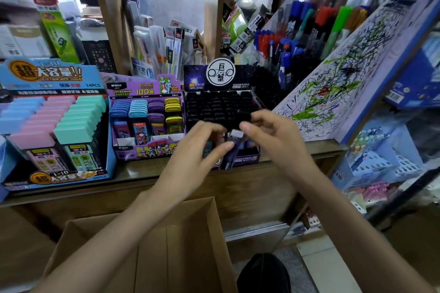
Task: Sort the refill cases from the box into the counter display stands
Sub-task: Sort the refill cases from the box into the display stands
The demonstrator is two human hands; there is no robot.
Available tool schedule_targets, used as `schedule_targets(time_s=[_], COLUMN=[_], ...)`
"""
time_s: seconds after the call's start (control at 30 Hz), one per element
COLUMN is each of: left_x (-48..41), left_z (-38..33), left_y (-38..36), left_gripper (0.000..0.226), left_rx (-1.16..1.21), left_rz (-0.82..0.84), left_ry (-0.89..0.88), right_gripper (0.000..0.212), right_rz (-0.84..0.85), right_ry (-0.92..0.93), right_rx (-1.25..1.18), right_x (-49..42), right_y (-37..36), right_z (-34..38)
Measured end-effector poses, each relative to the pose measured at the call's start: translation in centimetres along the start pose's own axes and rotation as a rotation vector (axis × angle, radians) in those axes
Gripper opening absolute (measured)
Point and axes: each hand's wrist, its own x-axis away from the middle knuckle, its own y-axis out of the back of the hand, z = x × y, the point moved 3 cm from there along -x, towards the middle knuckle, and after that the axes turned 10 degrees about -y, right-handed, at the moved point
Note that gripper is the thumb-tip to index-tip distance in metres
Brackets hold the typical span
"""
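Evidently, a slim purple refill case (pixel 232 150) with a pale cap was held between both hands just in front of the black display stand (pixel 221 112) on the wooden tabletop (pixel 142 169). The left hand (pixel 197 150) was pinched on its body with closed fingers; the right hand (pixel 271 135) was closed on its cap end. It would best be turned upright, cap uppermost, and slid squarely into a free slot. Hard, glossy plastic was suggested. The cardboard box (pixel 190 233) below appeared matte and empty where visible.
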Motion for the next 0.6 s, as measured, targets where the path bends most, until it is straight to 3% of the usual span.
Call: schedule_targets(time_s=[0.17,0.3,0.6], left_x=[-3.3,-4.0,-3.3], left_z=[-0.3,0.1,1.9], left_y=[0.7,-1.0,-1.5], left_gripper=[0.034,0.044,0.046], left_rx=[-0.487,-0.714,-0.712], left_rz=[0.037,0.164,0.221], left_ry=[-0.236,-0.245,-0.206], right_gripper=[0.005,0.01,0.017], right_rz=[-0.177,-0.114,-0.005], right_ry=[-0.021,-0.038,-0.028], right_rx=[0.171,0.228,0.215], right_x=[-2.7,-3.8,-3.7], right_y=[3.8,3.4,2.2], right_z=[-0.6,-2.4,-4.6])
